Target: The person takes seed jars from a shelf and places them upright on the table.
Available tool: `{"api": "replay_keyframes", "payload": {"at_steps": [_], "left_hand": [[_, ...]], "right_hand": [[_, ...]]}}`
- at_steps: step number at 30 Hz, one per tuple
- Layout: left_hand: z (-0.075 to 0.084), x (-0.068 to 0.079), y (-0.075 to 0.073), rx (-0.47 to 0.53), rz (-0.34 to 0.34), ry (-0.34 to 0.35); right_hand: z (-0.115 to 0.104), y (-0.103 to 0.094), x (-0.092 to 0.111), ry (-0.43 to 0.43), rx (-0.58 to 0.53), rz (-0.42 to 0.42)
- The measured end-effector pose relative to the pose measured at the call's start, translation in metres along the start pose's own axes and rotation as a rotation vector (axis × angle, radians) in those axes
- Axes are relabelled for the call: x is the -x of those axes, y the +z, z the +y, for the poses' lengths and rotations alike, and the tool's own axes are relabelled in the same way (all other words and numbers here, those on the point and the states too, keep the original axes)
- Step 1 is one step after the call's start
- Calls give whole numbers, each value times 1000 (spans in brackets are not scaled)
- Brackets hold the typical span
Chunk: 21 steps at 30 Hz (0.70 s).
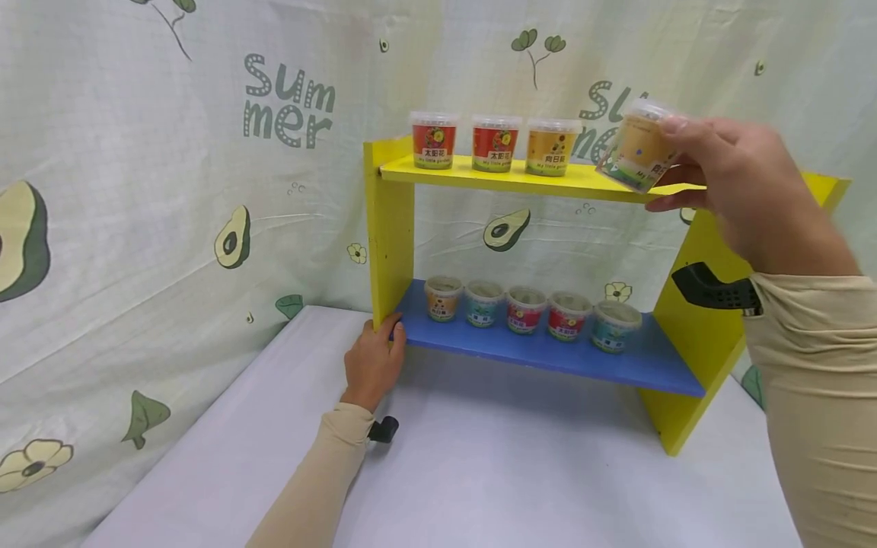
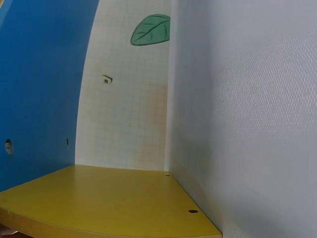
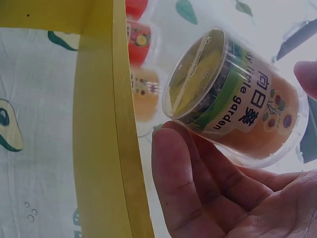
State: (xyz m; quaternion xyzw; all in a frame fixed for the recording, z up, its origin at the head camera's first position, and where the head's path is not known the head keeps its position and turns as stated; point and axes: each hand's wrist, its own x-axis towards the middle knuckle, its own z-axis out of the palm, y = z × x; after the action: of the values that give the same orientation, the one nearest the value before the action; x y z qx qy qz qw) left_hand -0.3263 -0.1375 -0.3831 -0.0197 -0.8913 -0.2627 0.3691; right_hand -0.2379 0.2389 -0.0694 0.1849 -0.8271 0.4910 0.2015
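Observation:
My right hand [image 1: 747, 183] pinches a clear-lidded plastic plant-growing cup [image 1: 640, 148] with an orange sunflower label, tilted, in front of the shelf's yellow top board [image 1: 466, 169]. In the right wrist view, its clear base faces the shelf edge and dark material shows near the bottom; curled fingers [image 3: 173, 168] lie against its side. To its left on the top board stand two red cups [image 1: 434, 141] and one orange cup [image 1: 550, 147]. My left hand [image 1: 373, 361] grips the lower front edge of the shelf's yellow left panel [image 1: 390, 236], beside the blue board.
Several cups [image 1: 526, 310] with orange, teal and red labels stand in a row on the blue lower board [image 1: 500, 354]. The yellow right panel [image 1: 712, 304] stands on the white table [image 1: 514, 472]. An avocado-print curtain [image 1: 171, 190] hangs behind.

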Motion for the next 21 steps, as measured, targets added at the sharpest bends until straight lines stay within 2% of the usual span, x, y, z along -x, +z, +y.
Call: {"api": "replay_keyframes", "payload": {"at_steps": [2,8,10,15,21], "left_hand": [[-1,0,0,-5,2,4],[-1,1,0,-10,-3,-7],[0,1,0,-7,-7,-13],[0,2,1,-5,-8,-5],[-1,1,0,-2,10,10]], "right_hand": [[1,3,3,-7,-55,-17],[11,11,12,-53,-373,-94],[15,15,17,-71,-432,-121],[24,26,30,-91,-444,-151],[29,45,40,-70,-366,-173]]}}
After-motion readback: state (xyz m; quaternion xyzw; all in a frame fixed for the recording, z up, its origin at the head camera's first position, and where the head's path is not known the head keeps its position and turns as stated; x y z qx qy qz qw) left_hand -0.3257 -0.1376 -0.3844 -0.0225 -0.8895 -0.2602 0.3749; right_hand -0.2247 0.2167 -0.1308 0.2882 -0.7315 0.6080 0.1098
